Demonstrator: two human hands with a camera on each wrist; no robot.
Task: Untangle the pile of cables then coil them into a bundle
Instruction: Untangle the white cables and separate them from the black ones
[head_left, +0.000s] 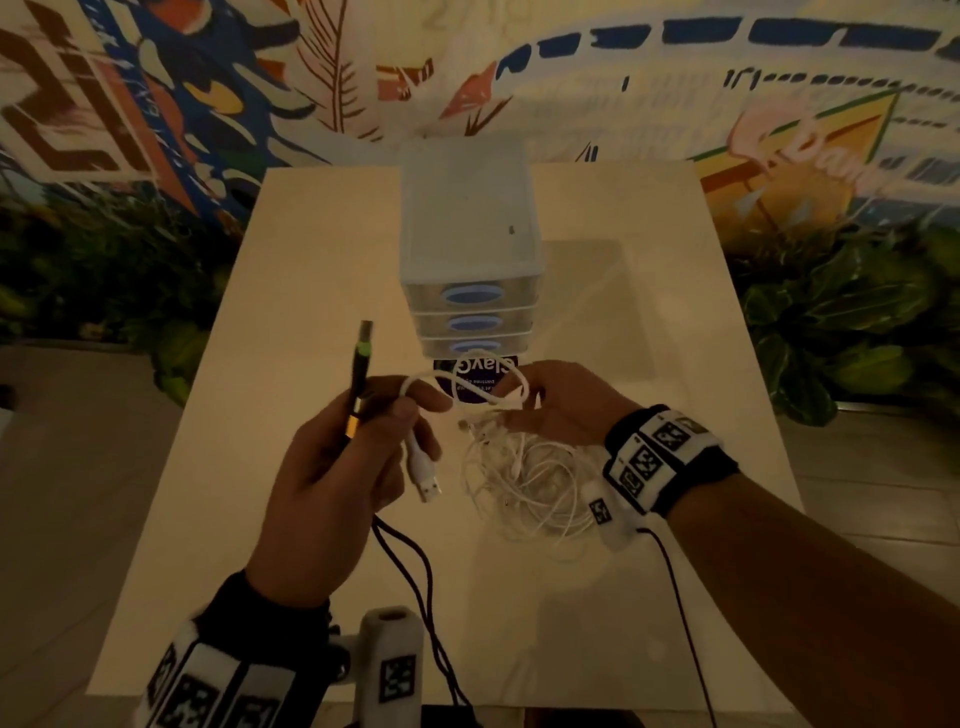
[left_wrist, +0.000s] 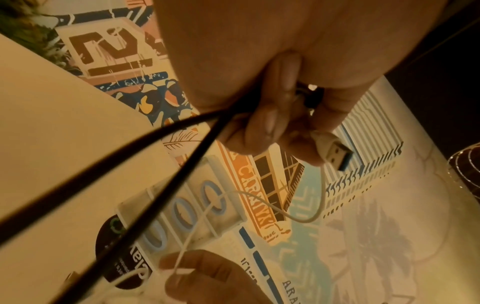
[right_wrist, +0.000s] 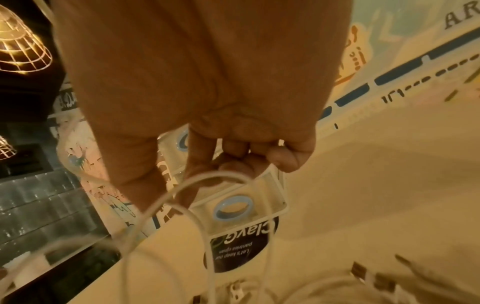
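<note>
Round dark sticker (head_left: 475, 382) on the table (head_left: 291, 291) reads "ClayG" upside down from the head view; smaller lines under it read "Let's keep our pantries open" in the right wrist view, blurry. Wall mural (head_left: 156, 93) has lettering; only "AR" is legible in the wrist views. One translucent drawer unit (head_left: 467, 228) with three drawers, each with a blue oval handle, stands at the table's middle, just behind the sticker. Cables: one black cable (head_left: 358, 384) with a green and yellow plug end, one white USB cable (head_left: 423, 470), plus a tangled white pile (head_left: 524, 483) on the table below the right hand; strand count in the pile cannot be told. Left hand (head_left: 337, 467), fingers curled, grips both the black cable, plug pointing up, and the white USB plug, pointing down; two black strands hang from it toward the near edge. Right hand (head_left: 556, 402) pinches a white loop (head_left: 488, 384) between thumb and fingers above the pile. Both wrists wear marker bands.
</note>
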